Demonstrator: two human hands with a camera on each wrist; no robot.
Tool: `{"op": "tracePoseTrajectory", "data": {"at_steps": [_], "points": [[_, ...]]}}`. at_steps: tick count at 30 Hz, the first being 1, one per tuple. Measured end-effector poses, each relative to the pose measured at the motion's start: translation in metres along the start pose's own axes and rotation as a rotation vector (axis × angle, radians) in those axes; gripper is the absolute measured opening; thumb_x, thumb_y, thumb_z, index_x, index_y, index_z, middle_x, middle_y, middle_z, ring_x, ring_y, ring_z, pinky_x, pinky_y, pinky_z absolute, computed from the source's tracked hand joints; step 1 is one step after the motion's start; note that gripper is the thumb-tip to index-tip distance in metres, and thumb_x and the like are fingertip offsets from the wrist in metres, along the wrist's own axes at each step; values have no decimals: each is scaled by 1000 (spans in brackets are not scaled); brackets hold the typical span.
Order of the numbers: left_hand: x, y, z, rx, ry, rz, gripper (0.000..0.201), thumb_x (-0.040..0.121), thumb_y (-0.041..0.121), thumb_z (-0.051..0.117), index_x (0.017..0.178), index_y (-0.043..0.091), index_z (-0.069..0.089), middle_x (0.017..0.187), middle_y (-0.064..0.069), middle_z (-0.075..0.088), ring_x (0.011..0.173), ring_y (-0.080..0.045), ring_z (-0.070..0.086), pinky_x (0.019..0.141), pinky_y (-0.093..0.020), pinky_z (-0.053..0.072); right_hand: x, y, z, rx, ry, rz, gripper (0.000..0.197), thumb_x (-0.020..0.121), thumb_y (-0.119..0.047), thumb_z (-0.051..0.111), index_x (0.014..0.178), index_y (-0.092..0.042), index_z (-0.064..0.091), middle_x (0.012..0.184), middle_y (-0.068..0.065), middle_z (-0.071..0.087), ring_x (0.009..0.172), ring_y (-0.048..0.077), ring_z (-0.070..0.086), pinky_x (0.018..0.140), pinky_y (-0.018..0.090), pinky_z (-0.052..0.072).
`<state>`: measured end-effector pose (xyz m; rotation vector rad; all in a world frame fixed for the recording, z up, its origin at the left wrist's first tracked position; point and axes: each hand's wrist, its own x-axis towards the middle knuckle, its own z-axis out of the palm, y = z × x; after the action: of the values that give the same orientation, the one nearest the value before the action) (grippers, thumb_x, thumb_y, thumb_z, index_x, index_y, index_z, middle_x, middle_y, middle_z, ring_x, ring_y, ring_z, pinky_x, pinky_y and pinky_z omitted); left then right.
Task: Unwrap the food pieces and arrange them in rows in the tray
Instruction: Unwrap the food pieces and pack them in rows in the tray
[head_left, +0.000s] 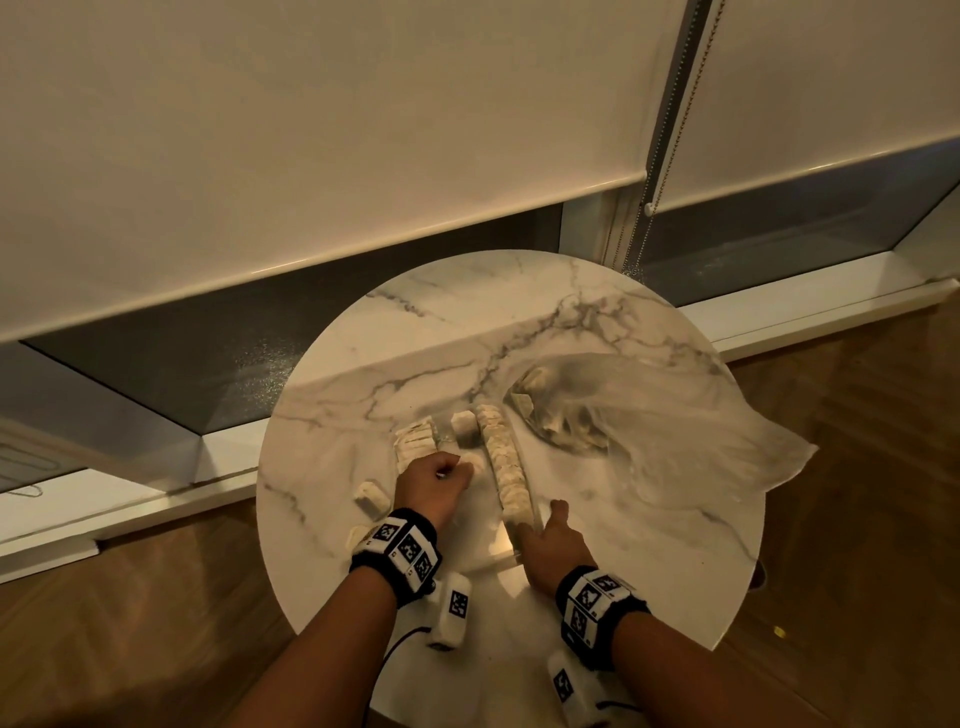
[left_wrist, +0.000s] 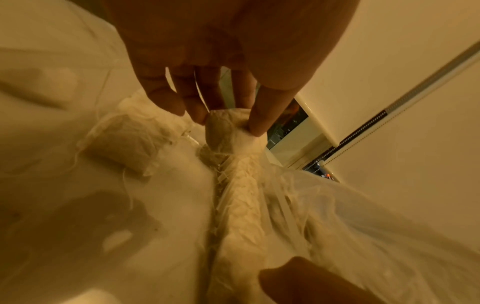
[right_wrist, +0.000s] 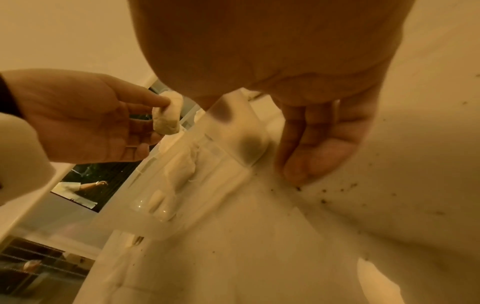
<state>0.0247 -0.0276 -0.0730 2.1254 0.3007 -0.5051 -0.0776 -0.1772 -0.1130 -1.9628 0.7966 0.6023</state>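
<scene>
Likely a home, round marble table (head_left: 519, 322), roller blinds (head_left: 311, 130), wooden floor (head_left: 857, 415)

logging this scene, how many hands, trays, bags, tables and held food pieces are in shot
hands: 2 (left hand, right hand)
tray: 1
plastic bag: 1
table: 1
held food piece: 1
total: 6

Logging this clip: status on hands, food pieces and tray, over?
Left hand pinching one food piece over tray. Right hand steadying tray's near edge. Long row laid; plastic bag alongside, nothing blocking.
</scene>
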Motion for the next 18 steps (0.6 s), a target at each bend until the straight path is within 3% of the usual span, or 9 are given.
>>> {"op": "tracePoseTrajectory", "data": {"at_steps": [3, 6, 10, 14, 18], "points": [[4, 5, 0, 152, 29, 43, 8, 88, 32, 69, 88, 26, 74, 83, 6, 73, 82, -15, 66, 80, -27, 53, 2, 2, -3, 26, -10, -92, 70, 92, -50, 53, 148, -23, 22, 119, 14, 66, 104, 31, 64, 89, 40, 52], [13, 9, 3, 272, 53, 29, 15, 89, 34, 67, 91, 21, 75, 86, 1, 72, 85, -19, 65, 77, -24, 48, 4, 1, -5, 24, -59, -155, 72, 97, -34, 49, 156, -22, 10, 130, 18, 60, 111, 31, 61, 94, 38, 49], [26, 14, 13, 288, 55, 0, 22, 91, 27, 63, 75, 12, 66, 77, -8, 66, 85, -29, 64, 68, -26, 43, 6, -1, -5, 19, -53, -162, 70, 99, -29, 45, 158, -18, 8, 133, 18, 58, 113, 30, 60, 96, 36, 49], [35, 18, 20, 348, 51, 5, 24, 96, 18, 54, 88, -1, 67, 94, -21, 68, 91, -36, 64, 67, -29, 41, 8, -2, -3, -5, -45, -163, 67, 100, -29, 43, 157, -16, 12, 134, 18, 57, 115, 30, 59, 97, 37, 49], [47, 22, 24, 388, 52, 4, 23, 97, 12, 49, 97, -2, 68, 102, -22, 68, 97, -37, 63, 69, -31, 40, 11, -1, -1, -12, -35, -164, 66, 99, -28, 43, 157, -16, 13, 132, 19, 58, 114, 32, 59, 96, 37, 49]]}}
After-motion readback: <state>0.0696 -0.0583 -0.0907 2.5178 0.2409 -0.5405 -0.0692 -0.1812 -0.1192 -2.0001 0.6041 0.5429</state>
